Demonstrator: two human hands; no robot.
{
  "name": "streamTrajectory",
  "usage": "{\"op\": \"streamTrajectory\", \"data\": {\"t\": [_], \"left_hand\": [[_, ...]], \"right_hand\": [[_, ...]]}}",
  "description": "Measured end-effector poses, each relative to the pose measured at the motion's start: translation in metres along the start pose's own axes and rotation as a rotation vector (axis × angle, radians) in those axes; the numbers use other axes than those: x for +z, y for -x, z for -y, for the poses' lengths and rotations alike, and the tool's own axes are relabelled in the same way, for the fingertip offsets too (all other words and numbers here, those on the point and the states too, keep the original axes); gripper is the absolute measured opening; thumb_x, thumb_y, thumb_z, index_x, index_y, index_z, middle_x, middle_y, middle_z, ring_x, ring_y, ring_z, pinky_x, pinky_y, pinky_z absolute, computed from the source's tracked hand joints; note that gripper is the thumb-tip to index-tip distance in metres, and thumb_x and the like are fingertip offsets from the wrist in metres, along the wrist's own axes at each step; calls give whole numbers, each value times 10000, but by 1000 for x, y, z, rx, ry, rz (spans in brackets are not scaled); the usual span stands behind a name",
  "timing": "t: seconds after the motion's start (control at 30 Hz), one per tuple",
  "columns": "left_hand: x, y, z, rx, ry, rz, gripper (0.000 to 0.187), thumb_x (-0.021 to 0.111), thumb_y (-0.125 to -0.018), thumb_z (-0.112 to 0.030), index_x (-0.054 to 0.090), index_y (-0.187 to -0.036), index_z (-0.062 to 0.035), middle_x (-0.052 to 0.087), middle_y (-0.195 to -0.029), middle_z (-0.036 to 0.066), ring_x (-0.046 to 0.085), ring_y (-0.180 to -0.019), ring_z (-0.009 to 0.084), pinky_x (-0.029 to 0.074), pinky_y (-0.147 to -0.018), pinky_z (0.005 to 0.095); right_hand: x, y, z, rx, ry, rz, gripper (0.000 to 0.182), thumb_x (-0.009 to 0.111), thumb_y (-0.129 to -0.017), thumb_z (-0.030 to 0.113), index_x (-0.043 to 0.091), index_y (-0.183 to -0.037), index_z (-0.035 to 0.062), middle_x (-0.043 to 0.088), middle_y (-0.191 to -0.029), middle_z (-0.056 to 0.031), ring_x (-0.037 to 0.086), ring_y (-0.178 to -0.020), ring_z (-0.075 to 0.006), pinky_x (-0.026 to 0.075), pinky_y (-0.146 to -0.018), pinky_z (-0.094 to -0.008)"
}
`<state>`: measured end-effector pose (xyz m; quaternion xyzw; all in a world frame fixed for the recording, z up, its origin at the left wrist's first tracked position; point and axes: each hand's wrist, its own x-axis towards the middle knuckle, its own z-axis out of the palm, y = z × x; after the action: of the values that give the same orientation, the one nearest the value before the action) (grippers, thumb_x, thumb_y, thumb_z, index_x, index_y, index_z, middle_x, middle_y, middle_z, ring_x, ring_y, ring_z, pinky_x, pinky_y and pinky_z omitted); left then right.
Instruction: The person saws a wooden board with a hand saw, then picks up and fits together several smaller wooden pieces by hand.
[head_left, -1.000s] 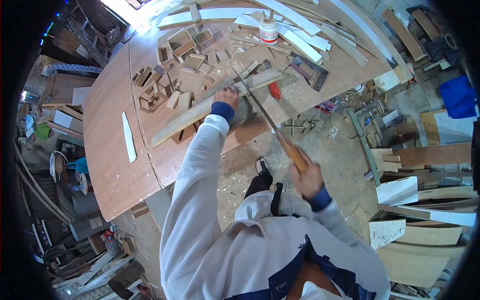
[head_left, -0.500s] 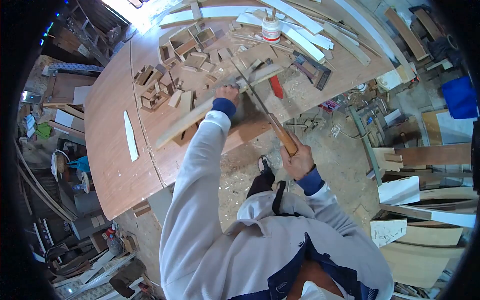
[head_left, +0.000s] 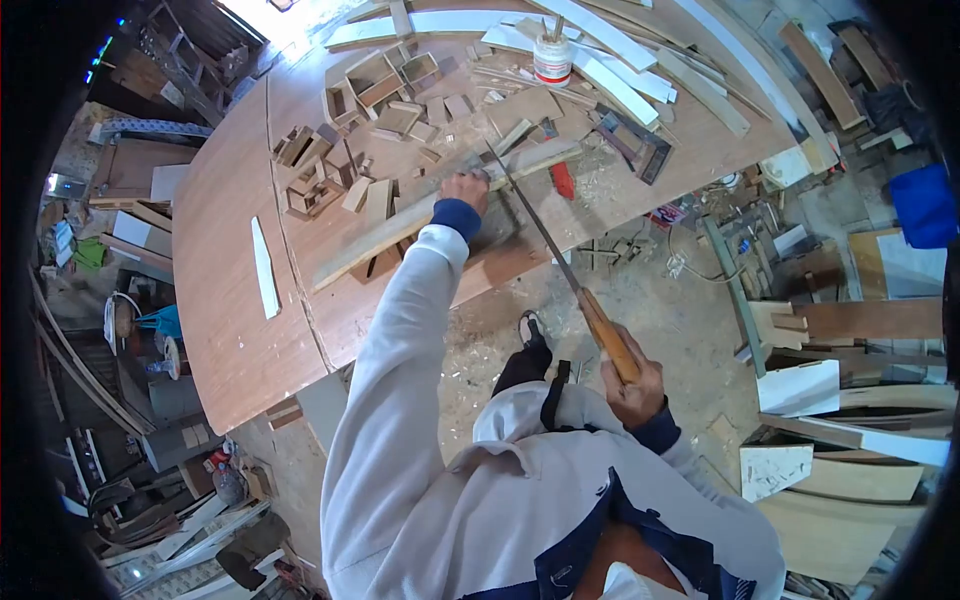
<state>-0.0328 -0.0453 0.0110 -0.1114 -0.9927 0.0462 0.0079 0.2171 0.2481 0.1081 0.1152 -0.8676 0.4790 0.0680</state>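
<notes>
My right hand (head_left: pixel 634 382) is wrapped round the wooden handle of a hand saw (head_left: pixel 548 236). The saw's narrow blade reaches up and left, its far part lying across a long wooden board (head_left: pixel 400 229). On that board, just left of the blade, my left hand (head_left: pixel 465 190) is closed over the wood and presses it down. The board lies slantwise over the worktable (head_left: pixel 215 300), with other wood pieces under it. A red object (head_left: pixel 562 180) lies beside the board, right of the blade.
Small wooden box frames (head_left: pixel 380 82) and offcuts cover the table's middle. A white jar (head_left: pixel 551 62) with sticks stands near white strips (head_left: pixel 615 85). A dark-edged frame (head_left: pixel 632 145) lies close to the table edge. Boards (head_left: pixel 870 320) are stacked at the right.
My right hand has drawn the saw down and right, towards my body, so less blade lies beyond the board. My left hand stays on the board.
</notes>
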Motion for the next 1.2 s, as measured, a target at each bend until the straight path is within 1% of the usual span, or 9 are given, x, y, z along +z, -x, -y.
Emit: {"op": "streamTrajectory", "data": {"t": [0.1,0.2,0.27,0.4,0.6,0.7,0.9,1.13,1.2], "left_hand": [[7,3,-4,62,13,-128,188,514,-845,-127,635,-951,-29,698,-895,165,688,-824,339,563,-686,443],[4,-1,-2,1,-8,-3,209,507,-853,-145,630,-976,-29,689,-933,160,678,-862,332,563,-694,435],[14,6,-5,12,9,-151,224,502,-855,-143,619,-1012,-33,680,-963,155,661,-914,332,562,-709,433],[8,12,1,-33,153,-18,563,699,-753,-310,525,-1228,-63,545,-1274,167,508,-1191,362,424,-989,510],[27,19,18,-66,384,64,955,775,-663,-449,335,-1433,-94,386,-1461,158,329,-1353,389,255,-1119,527],[17,23,15,-117,439,119,1010,779,-656,-464,286,-1461,-101,350,-1489,161,293,-1377,389,216,-1141,519],[18,17,10,-166,406,115,1046,789,-651,-451,244,-1474,-107,344,-1488,173,301,-1375,393,221,-1144,510],[-20,19,-1,-205,386,129,1023,779,-677,-423,226,-1475,-98,347,-1479,179,330,-1359,388,292,-1098,525],[-8,22,-2,-191,397,-76,927,766,-701,-427,310,-1437,-97,400,-1425,185,372,-1323,381,328,-1052,553]], "right_hand": [[26,-29,-7,206,26,92,481,593,-829,60,504,-1300,14,653,-879,-221,690,-716,-302,535,-636,-328],[32,-38,-14,431,-196,150,483,596,-836,68,498,-1304,4,641,-821,-185,665,-648,-227,511,-614,-291],[37,-29,-33,428,-266,122,479,594,-840,71,499,-1305,5,629,-794,-167,643,-626,-199,501,-607,-278],[39,-18,-24,275,-284,25,474,595,-848,83,501,-1305,3,617,-760,-130,619,-611,-152,501,-613,-264],[40,-11,-30,157,-159,-41,469,601,-847,77,513,-1303,7,656,-807,-112,641,-663,-140,514,-643,-273],[34,-11,-24,320,-212,30,443,583,-859,66,528,-1295,13,683,-905,-134,675,-782,-156,522,-718,-285],[27,-13,-12,265,-344,-27,399,590,-874,38,553,-1268,-15,682,-1021,-153,656,-938,-154,500,-808,-278],[19,-8,-15,147,-333,-137,374,594,-870,19,570,-1241,-27,682,-1046,-151,661,-928,-147,503,-799,-272],[17,-7,-17,103,-302,-146,373,598,-862,12,576,-1232,-24,691,-1038,-134,672,-895,-149,506,-781,-266]]}}
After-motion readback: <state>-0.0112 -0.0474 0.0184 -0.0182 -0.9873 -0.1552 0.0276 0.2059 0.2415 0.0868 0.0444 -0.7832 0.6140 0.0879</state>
